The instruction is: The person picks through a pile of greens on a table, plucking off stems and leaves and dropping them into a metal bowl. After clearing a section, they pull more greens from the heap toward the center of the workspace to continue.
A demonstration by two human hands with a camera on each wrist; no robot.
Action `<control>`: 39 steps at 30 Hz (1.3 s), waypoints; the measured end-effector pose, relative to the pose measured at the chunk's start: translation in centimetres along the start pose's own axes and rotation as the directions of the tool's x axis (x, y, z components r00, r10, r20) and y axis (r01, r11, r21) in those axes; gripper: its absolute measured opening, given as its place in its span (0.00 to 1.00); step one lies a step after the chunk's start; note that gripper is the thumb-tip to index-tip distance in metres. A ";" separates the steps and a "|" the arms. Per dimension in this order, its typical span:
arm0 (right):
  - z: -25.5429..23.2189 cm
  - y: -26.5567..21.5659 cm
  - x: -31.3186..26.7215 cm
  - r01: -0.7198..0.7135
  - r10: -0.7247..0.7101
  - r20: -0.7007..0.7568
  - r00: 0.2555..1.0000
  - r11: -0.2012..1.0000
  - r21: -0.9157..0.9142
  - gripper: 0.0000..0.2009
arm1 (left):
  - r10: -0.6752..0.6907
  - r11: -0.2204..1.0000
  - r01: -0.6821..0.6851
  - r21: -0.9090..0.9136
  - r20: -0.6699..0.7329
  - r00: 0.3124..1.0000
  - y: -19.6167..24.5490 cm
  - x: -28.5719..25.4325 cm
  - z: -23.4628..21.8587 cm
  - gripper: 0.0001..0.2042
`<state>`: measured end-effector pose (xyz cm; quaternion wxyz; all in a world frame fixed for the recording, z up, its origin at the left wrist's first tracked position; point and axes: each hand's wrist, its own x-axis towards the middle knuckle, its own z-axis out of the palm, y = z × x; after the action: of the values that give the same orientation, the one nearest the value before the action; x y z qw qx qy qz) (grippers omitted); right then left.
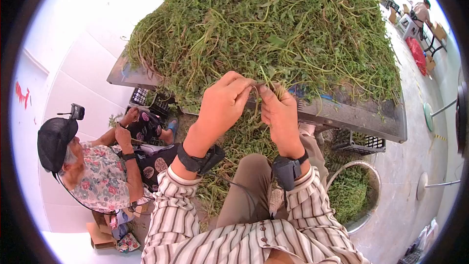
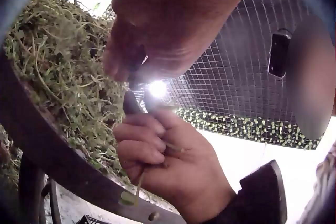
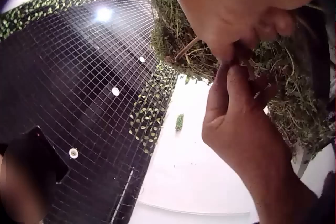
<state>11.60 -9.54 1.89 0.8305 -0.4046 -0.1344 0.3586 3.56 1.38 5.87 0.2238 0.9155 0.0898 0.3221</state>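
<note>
Both hands meet fingertip to fingertip in front of a big heap of leafy green stems (image 1: pixel 273 24). With thumb and forefinger, the left hand (image 1: pixel 224 100) pinches the end of a thin plant stem, mostly hidden by the fingertips. The right hand (image 1: pixel 281 115) also pinches at that spot, its other fingers curled in. A green stem (image 2: pixel 139 184) runs out below the curled fingers of the right hand (image 2: pixel 173 166) in the left wrist view. Seen from the right wrist, the left hand (image 3: pixel 247 124) has thumb and forefinger together, touching the right fingertips.
The heap lies on a metal-edged table (image 1: pixel 351 117). Loose greens cover the floor beneath, by black crates (image 1: pixel 366 142). A round tub (image 1: pixel 377 190) of greens stands at right. At left sits another person (image 1: pixel 105 171) in a floral shirt, hands near some greens.
</note>
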 end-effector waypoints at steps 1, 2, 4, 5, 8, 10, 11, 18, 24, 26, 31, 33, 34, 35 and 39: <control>0.1 0.2 0.0 0.006 -0.005 0.016 1.000 0.997 -0.080 0.09 | -0.002 1.000 0.002 0.002 -0.001 1.000 0.1 -0.1 0.0 0.08; 0.2 0.3 -0.1 0.013 -0.008 0.031 0.999 0.987 -0.158 0.10 | 0.001 0.999 -0.001 0.042 0.008 1.000 0.3 -0.1 0.0 0.07; 0.2 0.6 -0.1 0.020 -0.013 0.041 0.999 0.984 -0.177 0.11 | 0.002 0.997 -0.004 0.082 0.015 1.000 0.4 -0.2 0.0 0.07; 0.1 0.7 -0.1 0.028 -0.019 0.047 0.999 0.980 -0.198 0.11 | -0.001 0.996 0.000 0.086 0.007 1.000 0.3 -0.3 0.0 0.07; 0.2 1.1 -0.1 0.074 -0.051 0.101 0.994 0.970 -0.232 0.11 | 0.035 0.987 -0.016 0.162 -0.114 0.993 -0.5 0.2 -0.4 0.07; 0.0 0.9 -0.5 0.066 -0.038 0.100 0.994 0.955 -0.290 0.11 | -0.017 0.981 0.071 0.182 -0.287 0.958 -1.3 0.8 -2.1 0.06; -0.2 0.7 -0.5 0.064 -0.032 0.096 0.995 0.937 -0.342 0.11 | -0.109 0.981 0.157 0.117 -0.344 0.933 -1.5 1.2 -3.3 0.06; 0.2 -0.2 -1.0 0.044 0.009 0.111 0.994 0.885 -0.464 0.11 | 0.221 0.961 -0.202 0.187 -0.086 0.971 -0.5 1.2 -3.1 0.18; 0.2 -0.1 -1.0 0.111 -0.006 0.202 0.979 0.851 -0.513 0.10 | 0.310 0.911 -0.314 0.269 0.056 0.949 -1.4 1.3 -3.4 0.07; 0.3 -0.3 -0.9 0.140 -0.029 0.212 0.977 0.834 -0.534 0.10 | 0.297 0.913 -0.300 0.278 0.055 0.953 -1.4 1.1 -3.3 0.07; 0.9 -0.4 -1.0 0.101 -0.007 0.201 0.980 0.882 -0.461 0.11 | 0.194 0.960 -0.185 0.210 -0.023 0.981 -1.2 1.0 -2.8 0.06; 0.7 -0.3 -0.8 0.150 -0.052 0.214 0.975 0.870 -0.470 0.11 | 0.099 0.991 -0.091 0.096 -0.078 0.992 -1.3 1.0 -2.2 0.05; 0.4 -0.2 -0.7 0.149 -0.052 0.212 0.976 0.871 -0.469 0.11 | 0.099 0.991 -0.092 0.095 -0.076 0.992 -1.8 1.2 -2.0 0.05; 0.1 0.0 -0.6 0.137 -0.032 0.221 0.975 0.867 -0.479 0.12 | 0.117 0.982 -0.081 0.169 -0.217 0.969 -2.6 1.6 -2.0 0.05; -0.5 0.0 -1.1 0.036 0.044 0.219 0.975 0.937 -0.348 0.12 | -0.241 0.968 0.247 -0.039 -0.405 0.882 -5.7 3.8 -5.4 0.07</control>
<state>11.11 -10.60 1.66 0.7241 -0.5031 -0.2876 0.3740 2.98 9.52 9.06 0.2327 0.8111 0.2510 0.4742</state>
